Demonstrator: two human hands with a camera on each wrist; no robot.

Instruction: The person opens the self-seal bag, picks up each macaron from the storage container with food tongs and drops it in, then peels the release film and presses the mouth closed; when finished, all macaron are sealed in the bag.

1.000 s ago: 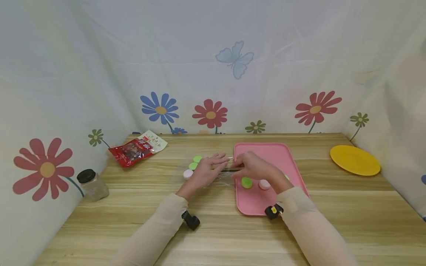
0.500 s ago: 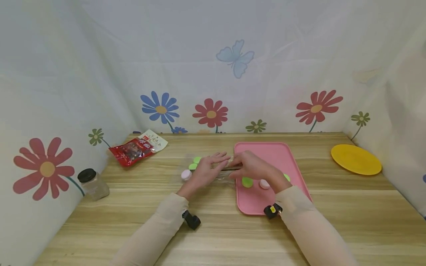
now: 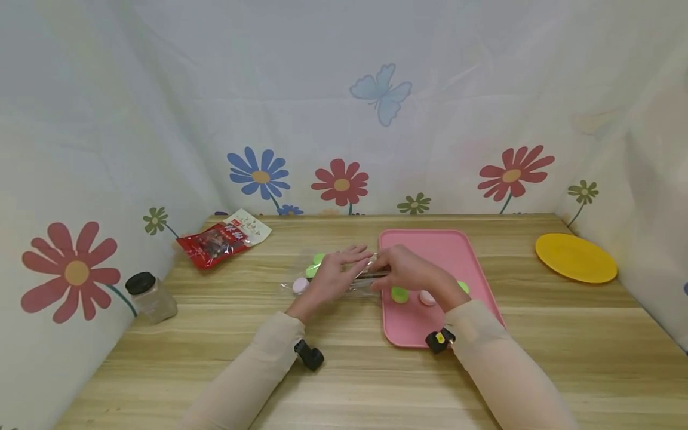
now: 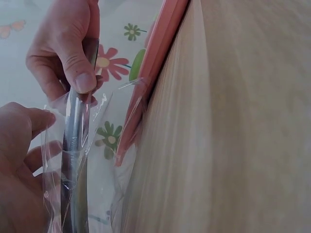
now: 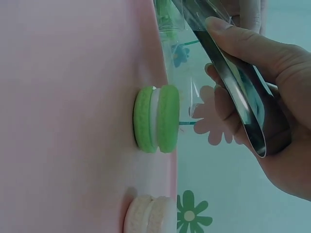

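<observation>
My right hand (image 3: 414, 272) grips metal tongs (image 5: 233, 87) by their rounded end, with the thumb along one arm. The tongs' other end reaches into a clear plastic bag (image 4: 51, 165), which my left hand (image 3: 330, 279) holds at its edge, fingers and thumb spread. Left of that hand, a pale pink macaron (image 3: 300, 285) and green macarons (image 3: 312, 270) lie in or under the clear film; I cannot tell which. Beneath my right hand, on the pink tray (image 3: 430, 239), are a green macaron (image 5: 167, 119) and a pale pink one (image 5: 148, 216); another green one is mostly hidden.
A jar with a black lid (image 3: 152, 298) stands at the table's left edge. Behind it lies a red snack packet (image 3: 215, 245). The yellow plate (image 3: 576, 258) sits at the far right. A flower-printed cloth (image 3: 301, 119) surrounds the table at the back and sides.
Both hands stay almost in place, with only small shifts of the right fingers. The bag's film and the pale pink macaron at its left move slightly.
</observation>
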